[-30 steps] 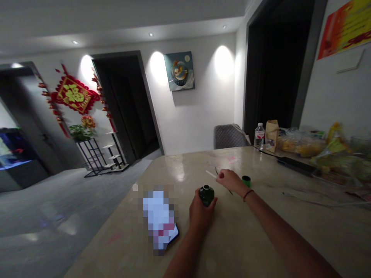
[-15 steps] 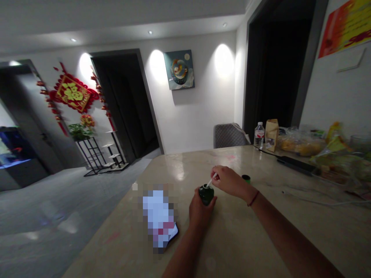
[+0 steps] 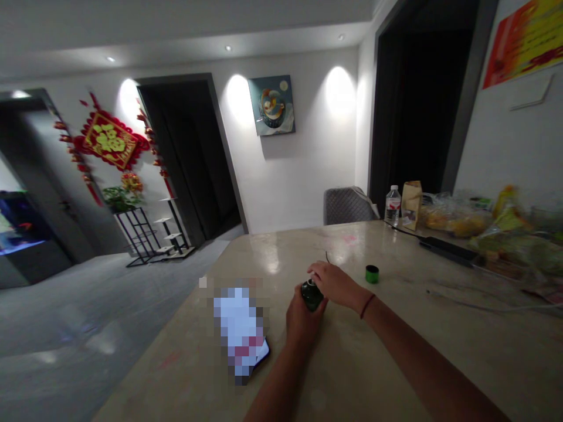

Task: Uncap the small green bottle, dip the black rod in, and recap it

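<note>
A small dark green jar [image 3: 311, 296] stands near the middle of the table, with my left hand [image 3: 301, 319] wrapped round its near side. My right hand [image 3: 332, 281] is over the jar's mouth, fingers closed and pointing left; what they hold is mostly hidden. A thin dark tip sticks up just behind the right hand. To the right of that hand a green cap with a dark top [image 3: 372, 274] rests on the table. A phone [image 3: 241, 331], mostly blurred out, lies left of my left hand.
The pale table [image 3: 246, 252] carries a water bottle [image 3: 393, 205], a paper bag [image 3: 411, 205], plastic bags of food [image 3: 457, 217], a black power strip [image 3: 451, 251] and a white cable [image 3: 479, 305] on the right. A grey chair [image 3: 347, 205] stands behind it.
My right hand has moved down and left onto the jar's mouth. The white stick it held is no longer visible as before, and the green cap is now fully uncovered.
</note>
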Motion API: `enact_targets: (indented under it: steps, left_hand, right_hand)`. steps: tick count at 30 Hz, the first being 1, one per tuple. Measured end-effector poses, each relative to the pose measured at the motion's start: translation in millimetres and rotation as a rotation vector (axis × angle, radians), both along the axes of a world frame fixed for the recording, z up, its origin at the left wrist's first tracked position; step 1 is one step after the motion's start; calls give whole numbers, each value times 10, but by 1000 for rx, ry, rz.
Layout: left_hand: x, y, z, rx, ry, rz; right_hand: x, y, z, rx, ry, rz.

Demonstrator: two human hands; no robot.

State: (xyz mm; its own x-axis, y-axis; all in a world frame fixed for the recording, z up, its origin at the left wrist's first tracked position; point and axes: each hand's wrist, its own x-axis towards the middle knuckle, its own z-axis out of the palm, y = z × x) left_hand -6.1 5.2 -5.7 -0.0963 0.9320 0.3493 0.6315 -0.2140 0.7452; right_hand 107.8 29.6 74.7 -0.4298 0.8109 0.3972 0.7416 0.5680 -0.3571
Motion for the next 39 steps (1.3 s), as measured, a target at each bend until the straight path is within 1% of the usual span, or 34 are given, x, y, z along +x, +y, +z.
enact_targets:
  steps: [5,11,15,19,22,27,31,33,34,36,38,39]
  left_hand:
    - [-11,-1,3,0,-15,-23]
    - [-9,-3,13,14,-34,-29]
    - [-2,2,8,12,-49,-16]
    - [-2,6,-2,29,-29,0]
    - [-6,4,2,40,-20,-1]
    - [-2,11,3,43,-37,-11]
    - [2,24,-20,35,-49,-12]
    - [1,26,-29,40,-46,-4]
    - [0,25,-30,41,-42,2]
    - [-1,22,-26,32,-36,13]
    - [-1,18,-15,17,-39,17]
    - [-1,15,-9,12,-43,19]
  right_hand:
    - [-49,-12,-57,8,-18,5]
    - [-3,63,-112,-3,71,50]
    - [-11,93,-147,40,105,75]
    - [-16,104,-138,77,194,105]
    - [0,112,-131,56,236,95]
    - [41,119,-130,51,208,79]
    - [100,162,-97,-35,281,91]
    - [163,222,-90,-56,350,45]
    - [203,260,-101,-49,371,-13]
    - [292,342,-173,-6,345,-202]
    - [372,412,-318,16,213,-412]
    - [403,438,-411,0,117,-492]
